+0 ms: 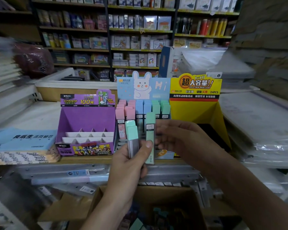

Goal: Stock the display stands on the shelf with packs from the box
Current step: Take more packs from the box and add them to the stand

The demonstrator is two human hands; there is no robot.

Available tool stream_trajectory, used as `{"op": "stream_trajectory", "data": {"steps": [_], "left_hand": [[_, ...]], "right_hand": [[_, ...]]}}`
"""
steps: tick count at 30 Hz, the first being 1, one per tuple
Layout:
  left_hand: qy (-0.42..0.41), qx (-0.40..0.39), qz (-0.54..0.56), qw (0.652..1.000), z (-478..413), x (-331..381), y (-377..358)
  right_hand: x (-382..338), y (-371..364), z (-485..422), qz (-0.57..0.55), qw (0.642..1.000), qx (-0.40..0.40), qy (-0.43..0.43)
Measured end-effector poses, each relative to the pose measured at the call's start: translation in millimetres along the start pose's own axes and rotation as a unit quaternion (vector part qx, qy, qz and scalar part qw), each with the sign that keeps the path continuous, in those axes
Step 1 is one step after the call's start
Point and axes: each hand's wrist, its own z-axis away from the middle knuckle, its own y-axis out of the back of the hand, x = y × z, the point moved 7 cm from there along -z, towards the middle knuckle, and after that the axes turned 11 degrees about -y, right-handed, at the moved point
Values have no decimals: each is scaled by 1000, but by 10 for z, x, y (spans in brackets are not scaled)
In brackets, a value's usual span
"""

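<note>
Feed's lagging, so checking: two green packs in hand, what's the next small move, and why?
Probably carry the upright green pack into the green column of the rabbit stand: the right hand seems to pinch it, the colours match, and the left hand holds the mint-capped pack.

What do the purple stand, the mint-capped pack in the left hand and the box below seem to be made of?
Purple stand: apparently printed cardboard; flat folded panels, matte purple, white dividers. Pack in the left hand: probably plastic; opaque mint cap, see-through grey body. Box: brown cardboard, matte, with folded flaps.
</note>
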Motion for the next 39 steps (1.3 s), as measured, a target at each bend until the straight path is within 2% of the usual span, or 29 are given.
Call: {"op": "stream_trajectory", "data": {"steps": [2,5,8,15,24,34,39], "left_hand": [[-10,4,-25,1000,-12,16,-13],[-38,-18,-62,997,-34,62,-97],[-42,-28,-71,996,-60,72,-157],[29,-17,40,999,-203,68,-99],[-59,-19,-1,998,-356,210,-88],[-66,-5,-6,998,-396,185,-98],[-66,-1,-13,998,-416,161,-99]], "right_hand": [[-42,46,2,22,1000,21,8],[-115,102,30,120,989,78,39],[-192,194,26,141,981,114,62],[-519,487,39,198,952,186,141],[-612,570,-135,257,930,199,174],[-619,510,-177,293,923,181,172],[-610,487,-223,350,902,184,176]]}}
